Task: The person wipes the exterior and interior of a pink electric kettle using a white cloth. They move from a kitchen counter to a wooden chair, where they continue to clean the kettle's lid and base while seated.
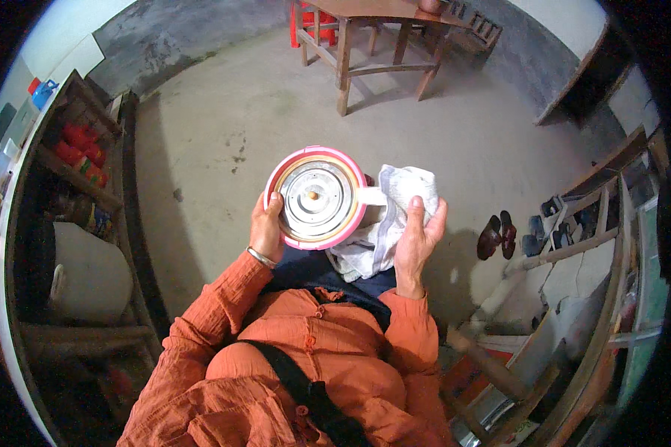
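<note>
Holding a pink-rimmed electric kettle (317,197) upside down at frame centre, the left hand (265,229) grips its rim while the right hand (417,235) clutches a white cloth (384,223) against its handle; wiping looks midway, the base apparently clean.

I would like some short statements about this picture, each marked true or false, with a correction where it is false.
1. The left hand grips the round pink-rimmed pot. True.
2. The right hand holds a red cloth. False: the cloth is white.
3. The pot stands on the wooden table. False: it is held up over the floor.
4. A pair of dark shoes lies on the floor at the right. True.
</note>
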